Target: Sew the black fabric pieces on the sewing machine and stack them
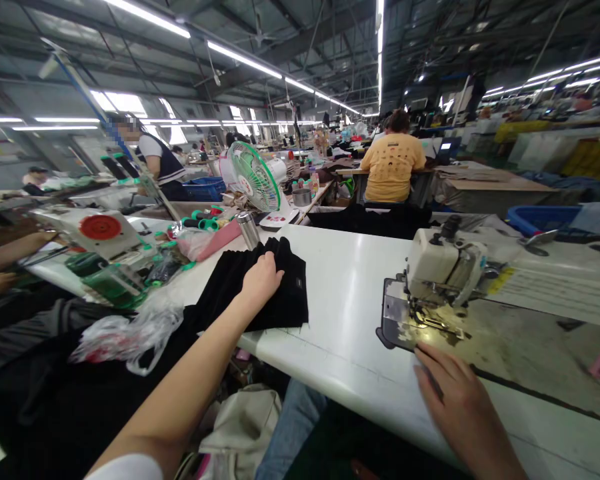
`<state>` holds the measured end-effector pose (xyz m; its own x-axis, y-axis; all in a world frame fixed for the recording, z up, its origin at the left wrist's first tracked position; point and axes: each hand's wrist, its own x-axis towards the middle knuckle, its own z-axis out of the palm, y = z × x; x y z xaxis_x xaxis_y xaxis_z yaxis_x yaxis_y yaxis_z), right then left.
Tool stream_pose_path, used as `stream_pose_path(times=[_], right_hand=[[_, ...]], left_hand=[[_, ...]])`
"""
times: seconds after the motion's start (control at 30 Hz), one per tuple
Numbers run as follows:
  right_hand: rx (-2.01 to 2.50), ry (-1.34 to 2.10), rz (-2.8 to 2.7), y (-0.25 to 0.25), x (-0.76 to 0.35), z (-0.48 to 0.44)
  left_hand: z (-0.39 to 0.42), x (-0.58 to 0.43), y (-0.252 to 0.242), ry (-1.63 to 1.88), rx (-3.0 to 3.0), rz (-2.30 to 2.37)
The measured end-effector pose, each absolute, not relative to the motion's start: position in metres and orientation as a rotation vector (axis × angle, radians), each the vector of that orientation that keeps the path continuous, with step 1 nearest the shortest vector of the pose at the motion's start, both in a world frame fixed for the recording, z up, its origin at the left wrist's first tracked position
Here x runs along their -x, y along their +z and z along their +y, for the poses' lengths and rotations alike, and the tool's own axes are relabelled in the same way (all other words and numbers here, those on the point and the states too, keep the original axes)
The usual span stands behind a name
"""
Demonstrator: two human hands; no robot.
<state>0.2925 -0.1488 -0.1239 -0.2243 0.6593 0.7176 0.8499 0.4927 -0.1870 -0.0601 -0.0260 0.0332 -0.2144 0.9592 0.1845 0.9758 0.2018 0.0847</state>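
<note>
On the left part of the white sewing table (347,267), my left hand (264,279) is closed on a folded black garment (293,303), its fingers curled into the cloth. A small light label shows on the garment near its right edge. More black fabric trails down to the left, off the table edge. My right hand (455,397) lies with fingers stretched out at the table's front, its fingertips close to the metal plate of the sewing machine (443,273). Nothing shows in that hand. The machine's lamp lights the needle area, where no cloth is visible.
Behind the garment stand a steel cup (249,230) and a green-rimmed fan (255,175). Thread spools, a clear plastic bag (130,333) and another sewing machine (93,230) are at left, with a co-worker's arms (15,252) beside it. A person in yellow (394,163) sits ahead.
</note>
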Motion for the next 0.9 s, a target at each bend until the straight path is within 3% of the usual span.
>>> stream_pose_path(times=[0.33,0.53,0.7,0.9], right_hand=[[1.265,-0.259,-1.93,-0.122,-0.292,-0.15],[1.271,-0.222,-1.93,-0.12,-0.293,-0.149],[1.291,-0.154,-1.913,-0.119,-0.294,-0.15],[1.293,-0.123,-1.901,-0.121,-0.296,-0.152]], left_hand=[[-0.013,0.074,0.027,-0.148,1.689,-2.431],[-0.019,0.042,0.033,-0.148,1.917,-2.121],[0.029,0.015,0.032,0.112,2.344,-1.932],[0.087,0.006,0.017,0.401,2.365,-2.01]])
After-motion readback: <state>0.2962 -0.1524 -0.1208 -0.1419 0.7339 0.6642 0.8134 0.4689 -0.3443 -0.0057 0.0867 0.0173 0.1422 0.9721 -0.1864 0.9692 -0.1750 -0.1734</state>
